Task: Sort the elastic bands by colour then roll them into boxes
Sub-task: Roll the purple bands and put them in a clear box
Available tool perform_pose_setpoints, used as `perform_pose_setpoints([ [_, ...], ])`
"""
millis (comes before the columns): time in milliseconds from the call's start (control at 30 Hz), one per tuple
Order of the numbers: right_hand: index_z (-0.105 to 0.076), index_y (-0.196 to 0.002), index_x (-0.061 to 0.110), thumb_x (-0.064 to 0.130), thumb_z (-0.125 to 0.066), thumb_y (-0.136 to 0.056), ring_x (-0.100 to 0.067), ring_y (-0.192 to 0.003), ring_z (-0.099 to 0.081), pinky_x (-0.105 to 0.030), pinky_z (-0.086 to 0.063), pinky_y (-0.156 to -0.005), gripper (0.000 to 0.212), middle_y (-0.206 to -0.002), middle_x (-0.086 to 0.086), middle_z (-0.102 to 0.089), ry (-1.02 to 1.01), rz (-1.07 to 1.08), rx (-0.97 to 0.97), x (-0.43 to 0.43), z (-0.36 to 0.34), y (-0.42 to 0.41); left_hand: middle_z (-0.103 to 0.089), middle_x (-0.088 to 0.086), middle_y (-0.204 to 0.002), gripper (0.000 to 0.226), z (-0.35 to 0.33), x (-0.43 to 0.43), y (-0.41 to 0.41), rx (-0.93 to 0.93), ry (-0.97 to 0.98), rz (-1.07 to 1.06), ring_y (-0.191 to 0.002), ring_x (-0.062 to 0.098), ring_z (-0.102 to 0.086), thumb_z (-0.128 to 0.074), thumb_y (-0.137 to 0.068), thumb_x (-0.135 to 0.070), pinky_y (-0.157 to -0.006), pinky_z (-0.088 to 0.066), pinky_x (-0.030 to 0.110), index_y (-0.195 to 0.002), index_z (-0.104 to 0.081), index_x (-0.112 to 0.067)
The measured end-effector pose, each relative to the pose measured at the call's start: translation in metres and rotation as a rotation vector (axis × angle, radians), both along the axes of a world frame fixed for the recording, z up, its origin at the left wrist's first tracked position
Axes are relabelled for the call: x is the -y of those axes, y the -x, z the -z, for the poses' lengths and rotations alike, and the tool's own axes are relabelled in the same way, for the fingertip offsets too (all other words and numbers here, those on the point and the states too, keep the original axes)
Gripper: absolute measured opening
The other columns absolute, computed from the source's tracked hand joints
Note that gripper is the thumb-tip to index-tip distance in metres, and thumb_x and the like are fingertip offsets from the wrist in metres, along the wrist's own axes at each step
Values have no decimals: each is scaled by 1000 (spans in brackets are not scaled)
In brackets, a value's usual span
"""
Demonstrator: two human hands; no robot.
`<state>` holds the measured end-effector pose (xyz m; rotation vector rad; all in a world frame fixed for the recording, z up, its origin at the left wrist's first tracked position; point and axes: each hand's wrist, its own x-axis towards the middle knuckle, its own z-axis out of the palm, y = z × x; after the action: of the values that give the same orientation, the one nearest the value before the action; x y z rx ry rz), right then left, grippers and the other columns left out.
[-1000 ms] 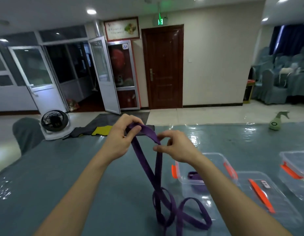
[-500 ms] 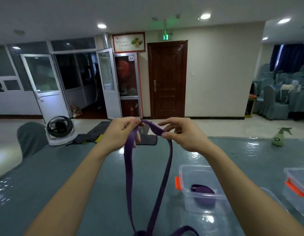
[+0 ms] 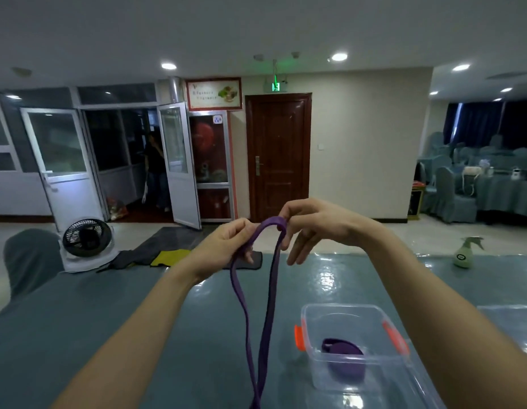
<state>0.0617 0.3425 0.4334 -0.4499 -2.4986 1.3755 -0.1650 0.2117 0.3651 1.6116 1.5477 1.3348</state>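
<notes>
A long purple elastic band [image 3: 268,302] hangs in a loop from both hands, raised above the table, its two strands running down out of the bottom of the view. My left hand [image 3: 227,246] pinches the left strand just below the top bend. My right hand [image 3: 309,225] holds the top of the loop hooked over its forefinger and thumb, the other fingers spread downward. A clear plastic box [image 3: 354,346] with orange clips stands on the table under my right forearm; a rolled purple band [image 3: 343,349] lies inside it.
The table [image 3: 108,320] has a teal cover under glossy film. A green spray bottle [image 3: 464,252] stands at its far right edge. A white floor fan [image 3: 86,243] and dark and yellow mats [image 3: 167,255] lie on the floor beyond. Another clear box's edge [image 3: 519,320] shows at right.
Both hands have lifted the band higher, pulling the loose coils off the table. My head has tilted up, so the boxes sit lower in view. The right hand now holds the loop's top.
</notes>
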Motion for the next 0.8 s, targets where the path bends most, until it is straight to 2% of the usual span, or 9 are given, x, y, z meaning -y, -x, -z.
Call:
perform_pose_setpoints([
  [33,-62,-118,-1,20,-65,-104,-41,-86,-80,-44,-66,-73,25,-99,-23,-79,-17,19,31,-2,-1,-1,-70,5,-83,35,7,-3,-8,-6,-24,-35,-82,21,-71,-50,-111,-47,-88,-62,38,-103,-67,-17],
  [133,-68,-106,11,40,-75,-100,-21,-74,-77,-29,-54,-61,30,-90,-10,-81,-318,121,137,-4,-4,-2,-74,9,-99,31,28,-11,-29,-21,-28,-60,-97,23,-74,-47,-116,-38,-98,-61,35,-105,-68,-19],
  [233,-66,-111,19,22,-77,-99,-17,-76,-76,-25,-55,-62,16,-99,-6,-79,-402,83,185,-4,-12,-7,-80,1,-120,32,49,-21,-47,120,17,75,-121,24,-75,-43,-118,-38,-112,-54,45,-119,-63,-13],
  [333,-62,-120,27,11,-76,-97,-14,-78,-77,-21,-58,-65,31,-108,0,-75,-516,119,231,-4,-22,-13,-79,11,-127,37,57,-30,-50,221,5,181,-117,33,-77,-65,-109,-30,-108,-58,51,-137,-49,-11],
  [433,-58,-132,27,13,-77,-99,-13,-83,-78,-26,-63,-69,41,-116,2,-75,-541,189,159,-8,-24,-18,-82,9,-117,56,48,-36,-48,103,-85,47,-105,32,-81,-85,-94,-11,-101,-63,55,-143,-59,-21],
  [500,-61,-135,22,15,-75,-100,-18,-89,-80,-38,-68,-79,38,-118,-1,-76,-499,188,96,-11,-23,-22,-84,8,-113,43,38,-38,-41,53,-134,-19,-104,31,-81,-88,-91,-13,-105,-60,60,-131,-73,-22],
  [567,-60,-139,21,18,-73,-103,-24,-92,-80,-43,-67,-84,39,-115,-6,-78,-368,164,8,-13,-24,-24,-83,6,-116,34,26,-33,-30,95,-90,44,-106,28,-79,-82,-96,-18,-110,-56,57,-129,-77,-28],
  [667,-63,-141,20,21,-68,-106,-32,-95,-79,-43,-65,-85,35,-110,-14,-79,-168,116,-127,-15,-27,-22,-72,4,-108,35,7,-22,-16,162,33,225,-91,21,-65,-62,-110,-15,-94,-52,44,-140,-73,-28],
  [800,-58,-150,25,12,-77,-98,-30,-97,-80,-43,-66,-83,56,-117,-10,-74,-226,36,-102,-10,-28,-9,-53,8,-82,46,-13,-18,-12,400,126,240,-67,21,-39,-33,-107,-2,-65,-33,35,-146,-56,0],
])
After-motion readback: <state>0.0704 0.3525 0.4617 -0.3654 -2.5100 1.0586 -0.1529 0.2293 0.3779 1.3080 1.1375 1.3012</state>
